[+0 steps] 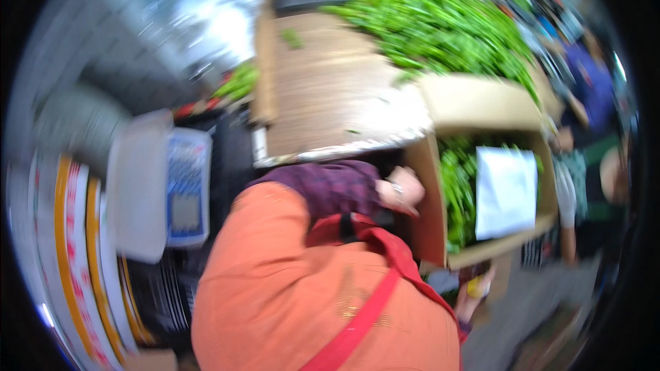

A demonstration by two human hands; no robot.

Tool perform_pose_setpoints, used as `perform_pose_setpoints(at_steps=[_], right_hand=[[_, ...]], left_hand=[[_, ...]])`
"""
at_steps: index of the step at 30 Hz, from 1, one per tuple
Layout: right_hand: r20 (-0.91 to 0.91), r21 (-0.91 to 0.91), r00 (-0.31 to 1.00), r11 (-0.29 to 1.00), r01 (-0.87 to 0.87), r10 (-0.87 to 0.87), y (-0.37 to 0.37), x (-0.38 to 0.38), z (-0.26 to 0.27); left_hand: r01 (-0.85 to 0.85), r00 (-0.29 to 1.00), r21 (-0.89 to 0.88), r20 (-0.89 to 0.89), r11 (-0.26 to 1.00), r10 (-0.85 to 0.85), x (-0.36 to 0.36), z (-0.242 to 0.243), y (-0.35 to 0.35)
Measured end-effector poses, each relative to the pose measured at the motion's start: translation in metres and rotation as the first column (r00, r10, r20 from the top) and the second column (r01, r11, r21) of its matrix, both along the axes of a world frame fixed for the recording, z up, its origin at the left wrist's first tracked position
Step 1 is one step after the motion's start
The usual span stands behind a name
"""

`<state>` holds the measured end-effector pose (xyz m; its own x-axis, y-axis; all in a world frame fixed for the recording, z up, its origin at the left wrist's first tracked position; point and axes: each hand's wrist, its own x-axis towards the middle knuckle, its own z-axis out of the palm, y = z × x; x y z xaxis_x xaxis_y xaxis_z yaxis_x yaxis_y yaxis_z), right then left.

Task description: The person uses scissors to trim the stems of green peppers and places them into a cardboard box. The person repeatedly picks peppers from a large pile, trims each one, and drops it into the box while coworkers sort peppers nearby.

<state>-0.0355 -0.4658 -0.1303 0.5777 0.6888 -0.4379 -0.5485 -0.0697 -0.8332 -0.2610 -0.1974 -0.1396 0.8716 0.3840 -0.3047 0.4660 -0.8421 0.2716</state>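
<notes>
My left hand [405,188], with a band at its wrist, is beside the left wall of an open cardboard box [430,201]. Blur hides whether its fingers touch the cardboard or hold anything. In the box lie leafy green vegetables [456,190], partly covered by a white sheet [505,193]. Below the box, my right hand [468,303] grips a small yellow object [479,286], too blurred to name. Beyond the box, a large heap of leafy greens [443,26] covers the far right of a wood-patterned tabletop [330,87].
A blue-and-white device with a keypad and display [188,185] stands at left, next to a translucent plastic bin [139,185]. Printed cartons [72,257] are stacked at the lower left. People work at the right, one in a blue top [590,82].
</notes>
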Motion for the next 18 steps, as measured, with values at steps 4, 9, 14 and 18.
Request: perform_pose_setpoints(at_steps=[4, 9, 14, 18], right_hand=[[0.036, -0.049, 0.999, 0.999, -0.011, 0.012, -0.046, 0.049, -0.051], [0.278, -0.17, 0.958, 0.985, -0.029, 0.076, -0.012, 0.02, -0.02], [0.342, -0.161, 0.906, 0.934, 0.318, -0.25, -0.045, -0.01, -0.025], [0.343, -0.234, 0.733, 0.702, 0.673, -0.588, -0.038, -0.015, -0.034]], left_hand=[[-0.048, 0.999, 0.01, -0.018, 0.999, 0.049, 0.008, -0.008, -0.002], [0.095, 0.992, -0.302, -0.055, 0.949, -0.117, -0.015, -0.016, -0.001], [0.323, 0.924, -0.503, -0.016, 0.802, -0.382, -0.015, 0.038, 0.047], [0.392, 0.906, -0.714, 0.19, 0.58, -0.379, -0.009, 0.128, 0.11]])
